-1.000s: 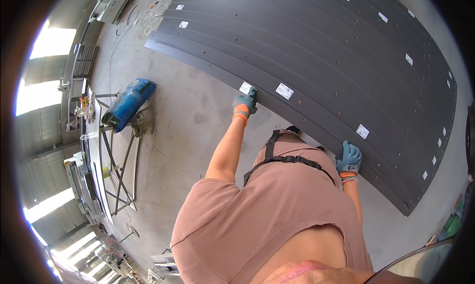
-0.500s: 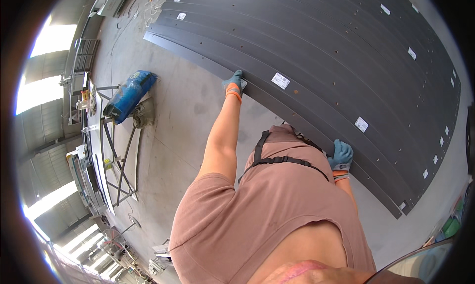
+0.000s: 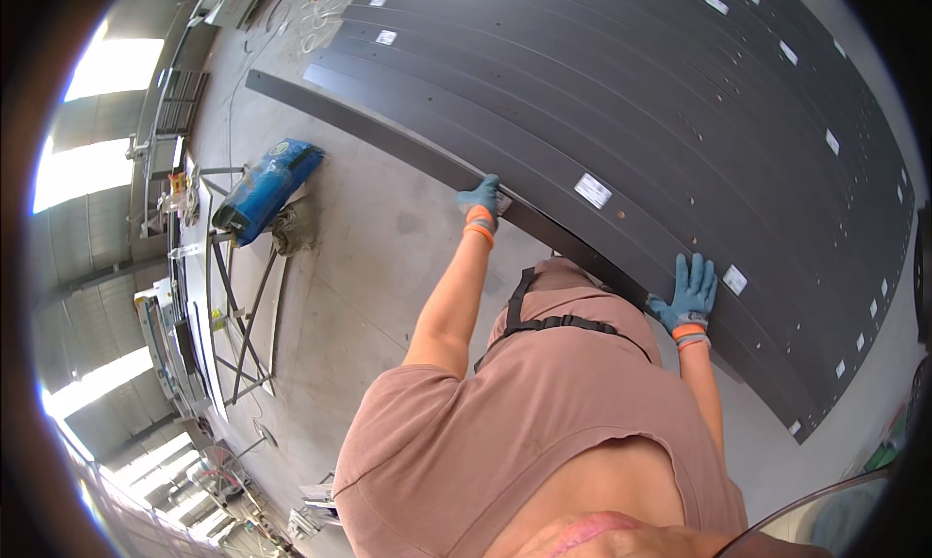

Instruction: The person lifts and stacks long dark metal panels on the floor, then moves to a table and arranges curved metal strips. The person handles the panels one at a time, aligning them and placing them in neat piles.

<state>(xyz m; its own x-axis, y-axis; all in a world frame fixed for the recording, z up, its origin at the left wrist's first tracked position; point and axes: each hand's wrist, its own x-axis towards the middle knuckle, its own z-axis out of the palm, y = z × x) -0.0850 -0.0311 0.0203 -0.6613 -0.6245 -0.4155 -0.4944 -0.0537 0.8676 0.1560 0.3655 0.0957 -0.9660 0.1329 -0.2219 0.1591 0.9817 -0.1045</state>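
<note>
From my far seat I watch the head view; the left hand [image 3: 478,197] is closed around the edge of the narrow dark panel [image 3: 354,128], which lies along the near side of the stack of dark panels [image 3: 544,82], in front of the person's waist; at its left end a gap opens between it and the stack; the right hand [image 3: 691,294] has its fingers spread and lays them on top of the stack, and I cannot tell if its thumb also catches the narrow panel; to handle this well, I judge, I should keep the left grip firm, support the long piece at both sides of its middle, and keep it level, because such length could swing or scrape its neighbour; now I count: two gloved hands, one narrow panel held, one stack, whose pieces I cannot number surely; at least a dozen white labels, one of them [image 3: 592,191] between the hands; one blue bag [image 3: 267,191], one olive sack [image 3: 294,226] beside it, and one black buckled strap [image 3: 568,322] at the waist.
</note>
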